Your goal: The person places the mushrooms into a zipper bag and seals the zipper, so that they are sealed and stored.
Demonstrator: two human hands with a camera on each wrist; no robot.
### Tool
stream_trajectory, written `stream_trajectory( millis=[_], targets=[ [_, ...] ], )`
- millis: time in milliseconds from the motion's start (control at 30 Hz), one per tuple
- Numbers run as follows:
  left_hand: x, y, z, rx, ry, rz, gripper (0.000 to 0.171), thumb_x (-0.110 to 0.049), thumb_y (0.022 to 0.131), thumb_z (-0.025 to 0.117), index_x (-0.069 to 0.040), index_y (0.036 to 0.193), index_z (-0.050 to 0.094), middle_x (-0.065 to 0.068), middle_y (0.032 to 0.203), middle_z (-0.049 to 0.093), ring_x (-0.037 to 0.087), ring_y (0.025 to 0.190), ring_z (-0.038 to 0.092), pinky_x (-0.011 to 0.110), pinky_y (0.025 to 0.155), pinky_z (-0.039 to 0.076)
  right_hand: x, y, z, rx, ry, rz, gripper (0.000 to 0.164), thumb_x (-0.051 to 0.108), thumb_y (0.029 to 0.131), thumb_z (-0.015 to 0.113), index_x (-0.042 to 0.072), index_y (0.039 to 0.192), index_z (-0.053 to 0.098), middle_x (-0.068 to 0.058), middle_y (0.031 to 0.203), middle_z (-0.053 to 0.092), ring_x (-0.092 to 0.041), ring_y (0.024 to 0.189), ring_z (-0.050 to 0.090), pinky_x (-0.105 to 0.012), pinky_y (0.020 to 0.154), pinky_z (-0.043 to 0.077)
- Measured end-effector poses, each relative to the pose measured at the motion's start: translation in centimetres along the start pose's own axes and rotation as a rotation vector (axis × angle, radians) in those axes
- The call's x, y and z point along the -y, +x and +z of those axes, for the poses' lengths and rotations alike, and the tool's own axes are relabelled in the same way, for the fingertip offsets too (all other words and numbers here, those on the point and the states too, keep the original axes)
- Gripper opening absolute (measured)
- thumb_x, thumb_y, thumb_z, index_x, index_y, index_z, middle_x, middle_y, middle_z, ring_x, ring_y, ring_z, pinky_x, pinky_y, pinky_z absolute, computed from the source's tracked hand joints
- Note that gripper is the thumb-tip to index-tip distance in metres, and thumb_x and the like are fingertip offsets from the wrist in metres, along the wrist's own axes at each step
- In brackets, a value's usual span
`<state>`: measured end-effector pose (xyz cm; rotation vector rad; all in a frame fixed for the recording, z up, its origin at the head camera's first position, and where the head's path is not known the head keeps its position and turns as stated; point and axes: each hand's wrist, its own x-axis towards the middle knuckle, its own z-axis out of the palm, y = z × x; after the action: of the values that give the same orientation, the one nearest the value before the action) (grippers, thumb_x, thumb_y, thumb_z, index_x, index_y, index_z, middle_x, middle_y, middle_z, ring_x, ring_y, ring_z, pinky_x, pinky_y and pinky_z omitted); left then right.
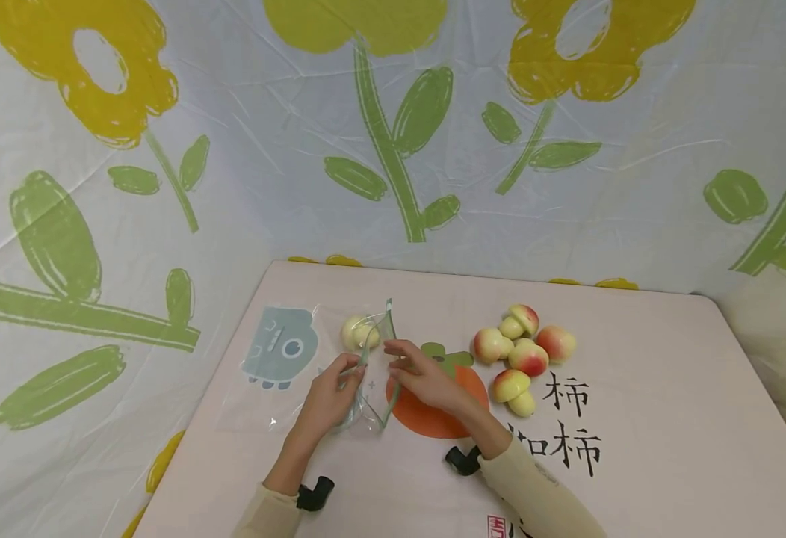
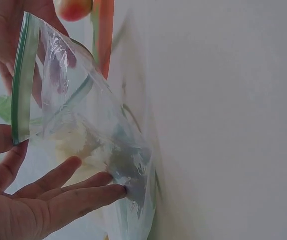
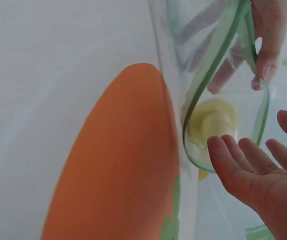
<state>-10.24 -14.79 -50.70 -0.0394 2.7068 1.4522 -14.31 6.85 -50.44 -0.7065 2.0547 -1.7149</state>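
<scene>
My left hand pinches the green zip edge of a clear zip bag between thumb and finger. Its other fingers lie stretched along the bag's side. The bag's mouth gapes toward the right. Inside it lies one pale yellow toy mushroom, seen through the plastic in the head view too. At the mouth, my right hand holds nothing, palm turned to the bag and fingers relaxed. In the right wrist view its fingertips overlap the mushroom.
Several red-and-yellow toy mushrooms are grouped right of my right hand. The pale table mat carries a printed orange persimmon, black characters and a blue printed creature. A flowered cloth hangs behind and to the left.
</scene>
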Motion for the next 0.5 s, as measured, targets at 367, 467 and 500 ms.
stream_trajectory(
  millis=[367,467,500],
  targets=[
    [-0.4,0.0,0.0,0.004,0.004,0.003,0.016,-0.03,0.102,0.06,-0.024,0.116,0.062,0.009,0.132,0.064,0.038,0.119,0.06,0.058,0.095,0.048,2.3,-2.3,-1.3,-0.089,0.033,0.048,0.049,0.011,0.103,0.057,0.014,0.149,0.04,-0.02,0.146,0.046,-0.043,0.129,0.049,-0.054,0.105,0.04],
    [-0.4,0.0,0.0,0.007,0.005,0.002,0.016,-0.031,0.102,0.059,-0.025,0.116,0.062,0.01,0.134,0.063,0.038,0.12,0.06,0.057,0.096,0.047,2.8,-3.0,-1.8,-0.11,0.029,0.043,0.049,0.015,0.102,0.059,0.014,0.149,0.042,-0.018,0.144,0.049,-0.042,0.128,0.049,-0.052,0.104,0.042],
    [-0.4,0.0,0.1,0.008,0.007,0.002,0.016,-0.032,0.102,0.059,-0.025,0.116,0.062,0.01,0.134,0.062,0.038,0.12,0.06,0.057,0.096,0.047,2.9,-3.2,-1.9,-0.115,0.027,0.038,0.049,0.016,0.102,0.059,0.015,0.148,0.042,-0.017,0.143,0.049,-0.042,0.128,0.05,-0.05,0.103,0.043]
  ],
)
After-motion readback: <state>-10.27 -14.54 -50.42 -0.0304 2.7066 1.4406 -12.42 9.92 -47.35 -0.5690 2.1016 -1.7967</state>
